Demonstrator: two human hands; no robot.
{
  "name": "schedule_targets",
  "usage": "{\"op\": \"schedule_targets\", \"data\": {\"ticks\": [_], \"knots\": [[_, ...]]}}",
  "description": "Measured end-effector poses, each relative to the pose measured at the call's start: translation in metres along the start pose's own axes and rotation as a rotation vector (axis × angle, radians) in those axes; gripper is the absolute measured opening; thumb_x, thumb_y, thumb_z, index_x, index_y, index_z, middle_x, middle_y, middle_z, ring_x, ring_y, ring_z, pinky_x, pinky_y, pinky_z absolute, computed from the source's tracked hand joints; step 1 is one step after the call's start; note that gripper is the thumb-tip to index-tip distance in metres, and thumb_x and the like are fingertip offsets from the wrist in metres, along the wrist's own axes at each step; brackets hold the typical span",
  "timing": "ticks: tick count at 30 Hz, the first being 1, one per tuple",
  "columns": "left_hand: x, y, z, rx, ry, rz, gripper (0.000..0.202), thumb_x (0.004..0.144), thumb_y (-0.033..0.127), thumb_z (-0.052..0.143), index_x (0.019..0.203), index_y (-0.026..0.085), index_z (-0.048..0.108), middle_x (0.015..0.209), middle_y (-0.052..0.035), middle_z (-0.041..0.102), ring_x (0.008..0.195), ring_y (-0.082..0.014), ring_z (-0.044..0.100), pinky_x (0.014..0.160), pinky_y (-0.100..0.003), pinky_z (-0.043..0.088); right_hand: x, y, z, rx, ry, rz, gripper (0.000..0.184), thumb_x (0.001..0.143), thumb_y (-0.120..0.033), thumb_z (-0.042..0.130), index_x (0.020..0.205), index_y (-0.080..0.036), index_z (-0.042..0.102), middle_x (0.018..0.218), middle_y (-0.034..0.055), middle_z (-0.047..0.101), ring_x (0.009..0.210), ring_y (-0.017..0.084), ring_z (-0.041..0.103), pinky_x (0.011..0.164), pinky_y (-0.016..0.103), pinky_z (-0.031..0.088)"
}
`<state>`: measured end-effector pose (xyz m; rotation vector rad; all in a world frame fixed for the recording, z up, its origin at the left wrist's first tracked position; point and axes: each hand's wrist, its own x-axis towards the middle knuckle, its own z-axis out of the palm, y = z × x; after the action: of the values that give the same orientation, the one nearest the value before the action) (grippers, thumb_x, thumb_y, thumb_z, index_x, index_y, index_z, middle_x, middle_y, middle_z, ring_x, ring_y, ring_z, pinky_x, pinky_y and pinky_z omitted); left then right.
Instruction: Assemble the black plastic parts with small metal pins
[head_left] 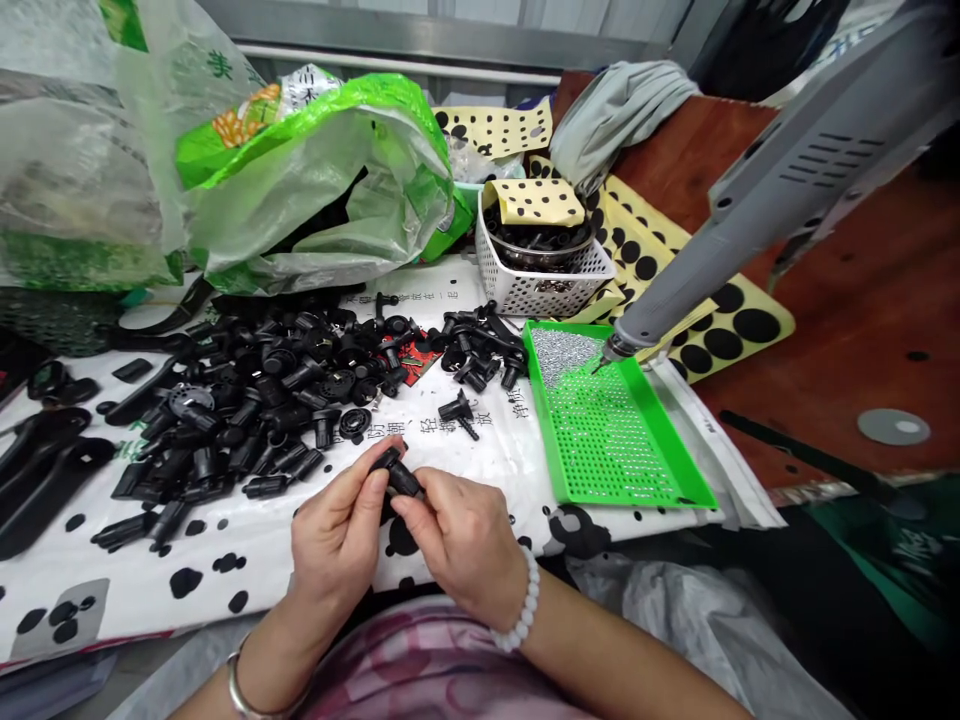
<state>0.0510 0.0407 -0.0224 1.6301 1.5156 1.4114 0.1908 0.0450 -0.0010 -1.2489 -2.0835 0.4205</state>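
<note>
Both hands meet over the front of the table around one small black plastic part (403,478). My left hand (341,525) pinches its upper left end between thumb and fingers. At its lower right end, my right hand (461,535) grips the same part; the fingers hide some of it. Just beyond the hands lies a single black fitting with a ribbed stem (459,412). A big heap of similar black plastic parts (277,375) spreads to the left, with a round black ring (355,424) at its near edge.
A green perforated tray (667,430) holds many small silver screws (562,355), with an electric screwdriver (675,275) slanting over it. Behind stands a white basket (525,290) of black parts near sheets of black dots (724,325). Plastic bags (315,220) fill the back left.
</note>
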Motion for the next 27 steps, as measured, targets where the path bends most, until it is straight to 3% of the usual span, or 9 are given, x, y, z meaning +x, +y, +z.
{"op": "schedule_targets", "data": {"ticks": [4,6,12,20,23,27], "knots": [[0.000,0.003,0.000,0.020,-0.013,0.050,0.032,0.089,0.024,0.052,0.119,0.021,0.061,0.117,-0.0034,0.068,0.104,-0.0191,0.064,0.097,-0.032,0.049,0.000,-0.002,0.002,-0.107,0.012,0.004,0.043,0.099,-0.038,0.025,0.084,-0.013,0.058,0.066,0.0089,0.063,0.058,0.019,0.058,0.053,0.028,0.037],[0.000,0.004,0.000,0.015,-0.026,0.080,0.032,0.089,0.022,0.052,0.119,0.021,0.061,0.120,-0.0030,0.066,0.107,-0.0188,0.063,0.099,-0.032,0.047,0.002,-0.003,0.002,-0.060,-0.011,0.036,0.038,0.097,-0.035,0.028,0.082,-0.014,0.056,0.065,0.0078,0.061,0.057,0.018,0.055,0.053,0.027,0.036],[-0.001,0.002,-0.006,-0.016,-0.087,0.082,0.031,0.090,0.020,0.050,0.119,0.023,0.061,0.116,-0.0017,0.068,0.105,-0.0176,0.064,0.096,-0.031,0.049,0.007,-0.008,-0.007,0.512,-0.147,0.246,0.023,0.089,-0.031,0.042,0.071,-0.019,0.046,0.054,-0.0046,0.043,0.048,0.010,0.040,0.048,0.022,0.032],[-0.004,0.001,-0.007,-0.074,-0.028,0.080,0.033,0.090,0.017,0.048,0.119,0.025,0.060,0.117,-0.0008,0.068,0.102,-0.0173,0.065,0.096,-0.032,0.050,0.010,-0.019,0.008,1.067,-0.124,0.511,0.028,0.084,-0.036,0.050,0.064,-0.019,0.043,0.048,-0.0092,0.032,0.043,0.005,0.025,0.040,0.019,0.021],[-0.004,0.002,-0.007,-0.065,-0.016,0.100,0.034,0.090,0.017,0.048,0.122,0.024,0.059,0.120,-0.0027,0.066,0.106,-0.0187,0.063,0.098,-0.034,0.048,0.012,-0.019,0.009,1.275,-0.157,0.598,0.029,0.082,-0.043,0.055,0.068,-0.018,0.047,0.046,-0.0114,0.031,0.038,0.003,0.021,0.036,0.018,0.018],[-0.003,0.010,-0.012,-0.142,-0.118,0.147,0.046,0.091,0.015,0.045,0.135,0.029,0.044,0.136,-0.0038,0.054,0.123,-0.0198,0.051,0.107,-0.037,0.038,0.011,-0.008,-0.001,1.349,-0.232,0.561,0.033,0.078,-0.048,0.062,0.077,-0.016,0.054,0.047,-0.0101,0.041,0.037,0.002,0.026,0.034,0.016,0.018]]}}
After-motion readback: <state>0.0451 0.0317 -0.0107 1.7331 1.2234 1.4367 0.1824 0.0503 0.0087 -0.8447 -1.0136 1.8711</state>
